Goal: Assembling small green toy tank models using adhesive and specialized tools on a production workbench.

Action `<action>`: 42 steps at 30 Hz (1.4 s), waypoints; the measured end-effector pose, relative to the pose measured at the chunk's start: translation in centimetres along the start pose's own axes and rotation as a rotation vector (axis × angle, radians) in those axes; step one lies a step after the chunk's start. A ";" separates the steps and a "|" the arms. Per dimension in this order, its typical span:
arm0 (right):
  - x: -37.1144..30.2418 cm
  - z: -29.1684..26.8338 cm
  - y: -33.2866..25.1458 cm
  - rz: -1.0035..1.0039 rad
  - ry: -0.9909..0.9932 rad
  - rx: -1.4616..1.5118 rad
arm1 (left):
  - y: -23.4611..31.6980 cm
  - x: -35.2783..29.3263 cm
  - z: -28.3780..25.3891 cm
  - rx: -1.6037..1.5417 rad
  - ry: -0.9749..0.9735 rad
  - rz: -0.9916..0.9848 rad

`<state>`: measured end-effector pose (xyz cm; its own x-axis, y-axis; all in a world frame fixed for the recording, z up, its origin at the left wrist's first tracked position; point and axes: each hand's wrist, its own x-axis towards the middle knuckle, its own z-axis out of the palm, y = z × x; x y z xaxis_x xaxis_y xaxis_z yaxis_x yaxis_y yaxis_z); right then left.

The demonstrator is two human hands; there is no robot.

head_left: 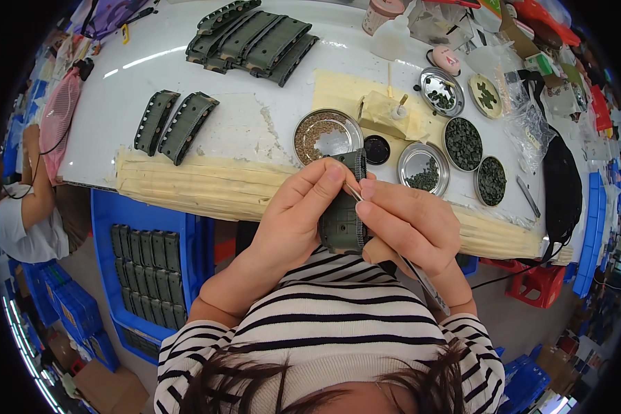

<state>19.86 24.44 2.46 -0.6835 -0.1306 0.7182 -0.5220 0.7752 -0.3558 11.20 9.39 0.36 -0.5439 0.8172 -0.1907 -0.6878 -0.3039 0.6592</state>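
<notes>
In front of my chest, my left hand is closed round a curved dark green plastic part with a ribbed edge. My right hand pinches metal tweezers, whose tip meets the upper part of the piece near my left thumb. What the tip touches is hidden by the fingers. Just beyond my hands lies a round metal dish of small copper-coloured pieces. To its right stand a black round cap and a metal dish with small dark green bits.
More curved green parts lie on the white table, with a stack farther back. A padded yellowish strip lines the near edge. A blue crate holds rows of parts. Another person's arm is at far left.
</notes>
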 end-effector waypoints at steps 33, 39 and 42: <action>-2.2 0.2 2.8 0.636 0.102 -0.042 | 1.2 -0.6 -1.1 -0.308 0.153 0.104; -2.3 0.0 2.8 0.620 0.122 -0.013 | 1.8 -0.8 -0.8 -0.254 0.226 0.118; -2.2 -0.7 2.3 0.490 0.254 0.114 | 2.0 -0.8 -1.2 -0.366 0.218 0.110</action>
<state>20.55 26.96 0.51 -0.7231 0.3918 0.5689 -0.2354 0.6345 -0.7362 9.68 7.54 0.99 -0.6850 0.6599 -0.3087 -0.7239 -0.5689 0.3903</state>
